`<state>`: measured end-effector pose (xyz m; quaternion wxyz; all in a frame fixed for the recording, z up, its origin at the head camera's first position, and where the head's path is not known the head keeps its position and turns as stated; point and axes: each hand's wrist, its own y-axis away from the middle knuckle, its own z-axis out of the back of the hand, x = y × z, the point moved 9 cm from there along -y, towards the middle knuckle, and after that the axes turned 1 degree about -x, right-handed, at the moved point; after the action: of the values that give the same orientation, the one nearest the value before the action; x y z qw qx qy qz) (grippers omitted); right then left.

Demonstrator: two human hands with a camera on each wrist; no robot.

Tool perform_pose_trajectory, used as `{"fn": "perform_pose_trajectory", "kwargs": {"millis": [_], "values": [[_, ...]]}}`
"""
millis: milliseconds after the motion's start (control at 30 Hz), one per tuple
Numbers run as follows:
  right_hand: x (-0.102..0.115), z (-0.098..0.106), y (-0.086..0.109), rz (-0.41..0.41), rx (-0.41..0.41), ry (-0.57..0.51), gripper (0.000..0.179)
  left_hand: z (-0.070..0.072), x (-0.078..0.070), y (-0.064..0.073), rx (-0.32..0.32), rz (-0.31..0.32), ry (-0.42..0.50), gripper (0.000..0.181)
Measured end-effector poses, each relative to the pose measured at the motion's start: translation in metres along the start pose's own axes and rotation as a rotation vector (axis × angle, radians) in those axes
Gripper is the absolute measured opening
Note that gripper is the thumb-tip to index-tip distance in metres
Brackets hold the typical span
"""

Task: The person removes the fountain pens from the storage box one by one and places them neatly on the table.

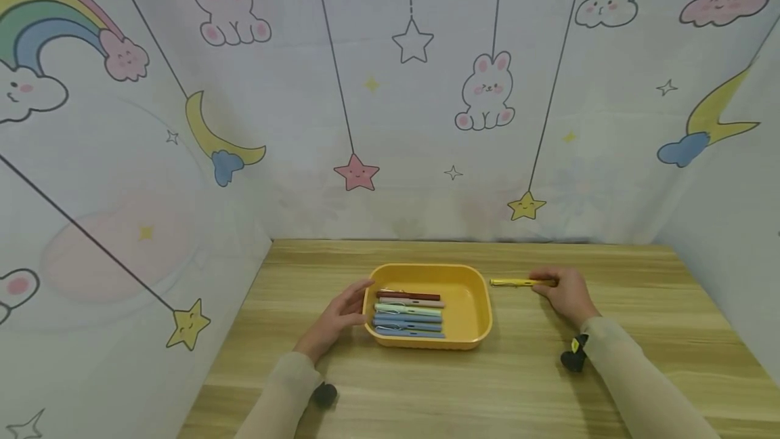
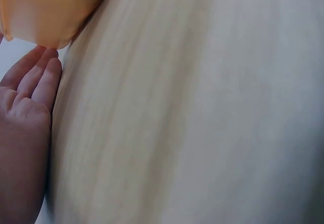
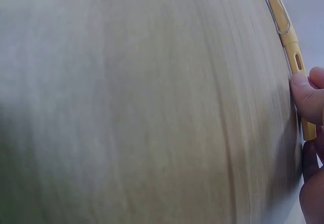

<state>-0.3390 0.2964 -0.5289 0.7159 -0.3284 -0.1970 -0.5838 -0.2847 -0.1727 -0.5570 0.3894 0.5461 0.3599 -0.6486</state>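
Yellow pen lies crosswise at the far right of the tray, its left end just beside the rim and its clip toward that end. The right hand pinches it near its right end, between thumb and fingers; I cannot tell whether the pen touches the table.

The left hand is at the tray's left end. Its fingers are nearly straight and close together, their tips against the wall, with the thumb set apart toward the near corner.

Inside the tray, on its left side, more pens lie crosswise in a close row: at the far side a dark red pen, next a pale pink pen, then a pale green pen, and nearest, several blue pens.

Both arms come from the near side in pale sleeves, a small black device showing at each cuff. Behind the table's far edge hangs a white cloth printed with rabbits, stars and rainbows.
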Motion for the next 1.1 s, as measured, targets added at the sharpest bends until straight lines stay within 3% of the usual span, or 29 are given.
{"fn": "perform_pose_trajectory", "kwargs": {"millis": [367, 667, 867, 1100], "values": [[-0.002, 0.003, 0.001, -0.011, 0.013, 0.005, 0.024, -0.002, 0.0, 0.0, 0.008, -0.003, 0.01, 0.071], [-0.002, 0.011, 0.003, -0.127, 0.066, -0.079, 0.043, 0.001, 0.0, -0.001, -0.009, 0.0, 0.008, 0.07], [0.013, 0.017, -0.001, -0.087, 0.046, -0.1, 0.051, 0.002, 0.0, -0.001, -0.012, 0.0, 0.003, 0.069], [0.03, 0.009, -0.008, -0.109, 0.074, -0.318, 0.059, 0.0, 0.001, 0.0, -0.009, 0.007, 0.004, 0.07]]}}
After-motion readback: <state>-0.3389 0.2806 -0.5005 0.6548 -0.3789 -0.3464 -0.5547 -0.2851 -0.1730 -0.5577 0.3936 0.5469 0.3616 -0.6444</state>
